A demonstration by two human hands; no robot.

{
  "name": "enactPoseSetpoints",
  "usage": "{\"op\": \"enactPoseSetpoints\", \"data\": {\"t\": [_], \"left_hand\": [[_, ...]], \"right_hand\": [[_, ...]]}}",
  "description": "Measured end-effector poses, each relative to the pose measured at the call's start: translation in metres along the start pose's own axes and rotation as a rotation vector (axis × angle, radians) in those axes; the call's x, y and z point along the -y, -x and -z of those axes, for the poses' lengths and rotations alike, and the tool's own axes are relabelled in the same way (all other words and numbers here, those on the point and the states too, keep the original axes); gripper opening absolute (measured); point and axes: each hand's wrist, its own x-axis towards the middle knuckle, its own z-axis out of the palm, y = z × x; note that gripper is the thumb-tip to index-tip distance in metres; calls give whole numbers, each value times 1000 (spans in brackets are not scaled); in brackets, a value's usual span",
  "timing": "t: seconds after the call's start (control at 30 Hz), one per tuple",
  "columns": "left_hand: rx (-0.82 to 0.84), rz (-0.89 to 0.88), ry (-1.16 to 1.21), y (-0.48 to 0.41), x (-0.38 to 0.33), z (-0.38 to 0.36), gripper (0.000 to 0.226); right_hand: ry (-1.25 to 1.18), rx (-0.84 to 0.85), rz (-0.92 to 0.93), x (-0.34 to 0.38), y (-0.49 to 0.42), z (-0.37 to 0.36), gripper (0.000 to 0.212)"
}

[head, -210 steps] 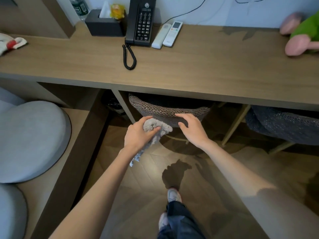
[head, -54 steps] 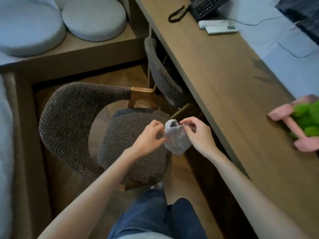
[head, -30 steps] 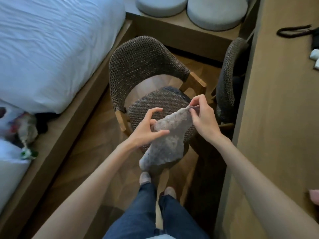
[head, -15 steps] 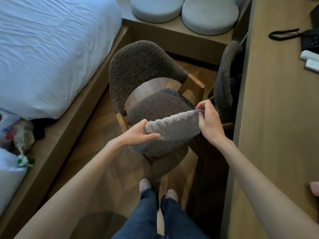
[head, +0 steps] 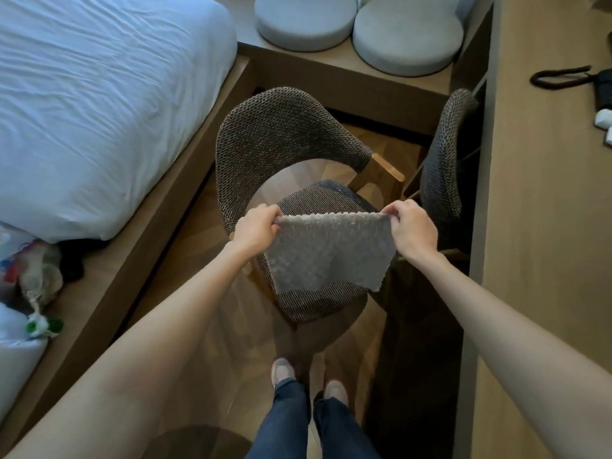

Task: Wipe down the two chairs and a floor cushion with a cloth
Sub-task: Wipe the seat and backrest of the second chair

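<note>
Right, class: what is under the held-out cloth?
The woven seat of the chair: its near and far edges show. The cloth, pinched at its top corners by left hand and right hand, covers the seat's middle.

The bed [head: 99,94] blocks 9 o'clock, the desk [head: 543,226] blocks 3 o'clock. The chair [head: 288,140] stands at 12. Bare floor [head: 202,213] runs between.

Square knobbly grey cloth [head: 328,253]: patterned all over with raised dots. Round-backed woven chair [head: 281,134]: flecked dark brown and black, framed in tan wood. Second woven chair [head: 442,160]: flecked alike. Left round floor cushion [head: 304,21], right round floor cushion [head: 407,38]: coloured plain pale blue-grey. Wooden floor [head: 195,233]: laid in brown herringbone.
</note>
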Motion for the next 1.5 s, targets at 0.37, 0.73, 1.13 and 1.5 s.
{"op": "enactPoseSetpoints", "data": {"t": [0.37, 0.73, 1.13, 1.5], "left_hand": [[-729, 35, 613, -60, 3, -62, 15], [-550, -39, 574, -116, 85, -329, 17], [-690, -130, 477, -154, 106, -377, 8], [-914, -354, 591, -99, 114, -358, 13]], "right_hand": [[-206, -527, -30, -6, -67, -61, 11], [-299, -401, -55, -117, -53, -340, 14], [-262, -580, 99, -146, -79, -400, 5], [-804, -599, 240, -158, -30, -358, 11]]}}
